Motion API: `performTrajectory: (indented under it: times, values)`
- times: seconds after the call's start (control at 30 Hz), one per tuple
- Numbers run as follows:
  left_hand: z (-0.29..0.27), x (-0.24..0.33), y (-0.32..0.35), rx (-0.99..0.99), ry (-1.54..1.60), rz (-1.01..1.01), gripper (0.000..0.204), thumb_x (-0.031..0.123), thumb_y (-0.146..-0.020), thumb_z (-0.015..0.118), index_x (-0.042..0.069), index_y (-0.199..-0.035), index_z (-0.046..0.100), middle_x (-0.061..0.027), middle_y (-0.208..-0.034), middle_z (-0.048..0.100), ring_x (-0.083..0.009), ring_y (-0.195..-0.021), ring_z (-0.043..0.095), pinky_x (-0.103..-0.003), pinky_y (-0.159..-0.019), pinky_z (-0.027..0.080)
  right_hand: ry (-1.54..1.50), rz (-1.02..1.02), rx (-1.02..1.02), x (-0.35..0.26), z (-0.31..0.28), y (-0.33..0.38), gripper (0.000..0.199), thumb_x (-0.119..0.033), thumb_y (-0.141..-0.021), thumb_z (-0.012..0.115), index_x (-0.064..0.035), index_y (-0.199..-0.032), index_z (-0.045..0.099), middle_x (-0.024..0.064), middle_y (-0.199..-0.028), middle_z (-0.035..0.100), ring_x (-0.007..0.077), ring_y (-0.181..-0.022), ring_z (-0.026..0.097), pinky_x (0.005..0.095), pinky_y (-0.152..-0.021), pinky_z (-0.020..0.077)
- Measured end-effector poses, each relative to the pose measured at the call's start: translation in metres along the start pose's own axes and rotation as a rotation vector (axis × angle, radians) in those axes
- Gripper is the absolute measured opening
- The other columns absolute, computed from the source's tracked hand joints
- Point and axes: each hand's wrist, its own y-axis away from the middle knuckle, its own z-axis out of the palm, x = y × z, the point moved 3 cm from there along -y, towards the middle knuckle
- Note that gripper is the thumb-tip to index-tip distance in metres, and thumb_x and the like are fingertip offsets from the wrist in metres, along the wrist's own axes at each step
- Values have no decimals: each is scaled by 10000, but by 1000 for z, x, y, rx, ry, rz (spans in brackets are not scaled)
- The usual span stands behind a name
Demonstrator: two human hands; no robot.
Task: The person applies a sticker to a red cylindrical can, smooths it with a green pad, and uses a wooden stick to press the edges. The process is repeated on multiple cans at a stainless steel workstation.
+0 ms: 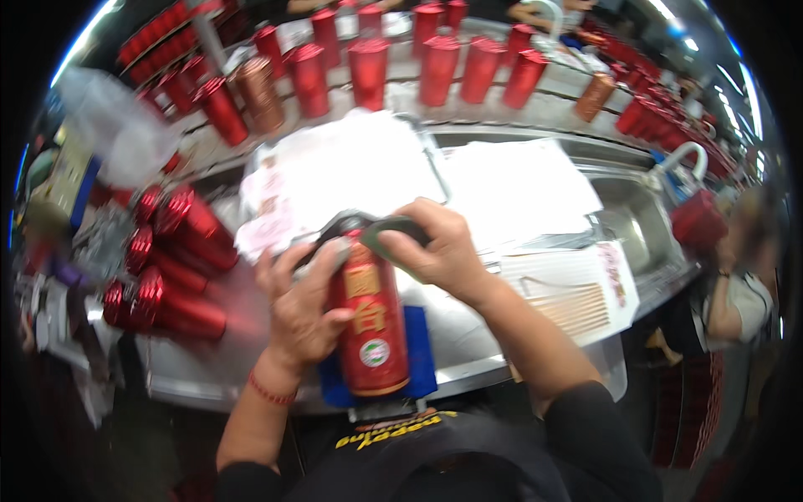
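Bottle gripped at the bench edge

Red bottle (368, 330) is held upright on a blue pad (421, 356), clasped around its shoulder by the left hand (301, 309). A dark pad, seemingly a sponge (393, 234), is pinched in the right hand (435, 247) fingers above the cap. A slip could be caused by hard rubbing, tipping it off the steel table (201, 376).

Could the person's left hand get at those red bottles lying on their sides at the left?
Probably yes, but not freely: the left hand is gripping the red bottle on the blue holder. The lying bottles sit close to its left with nothing between.
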Motion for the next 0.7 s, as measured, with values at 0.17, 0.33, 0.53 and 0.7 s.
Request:
performTrajectory:
  times: [0.17,0.33,0.53,0.7]
  values:
    - [-4,14,74,-17,253,-335,967,713,-997,329,-127,-1472,391,-277,-1393,498,-425,-1316,446,-575,-1197,198,1,-391,-301,-53,-3,10,225,-199,-817,809,-108,-968,671,50,-815,584,236,-772,600,376,-728,418]
    - [3,46,98,-198,183,-302,1121,823,-895,427,-111,-1507,324,-264,-1470,431,-438,-1374,348,-624,-1182,173,231,-300,59,-29,-1,-10,208,-222,-786,765,-100,-820,599,57,-805,578,265,-732,591,391,-700,402]
    - [-1,51,88,-241,30,-242,1123,763,-830,610,-62,-1531,312,-241,-1477,434,-427,-1370,357,-639,-1170,163,-218,-172,-230,-37,11,3,215,-215,-810,758,-47,-890,651,140,-916,676,368,-796,654,460,-720,501]
    - [0,50,88,-212,4,-245,1092,662,-801,731,-62,-1517,336,-240,-1465,449,-413,-1371,377,-623,-1172,168,113,-472,-192,-69,10,35,187,-201,-743,764,-140,-872,643,42,-829,572,203,-836,619,407,-778,401]
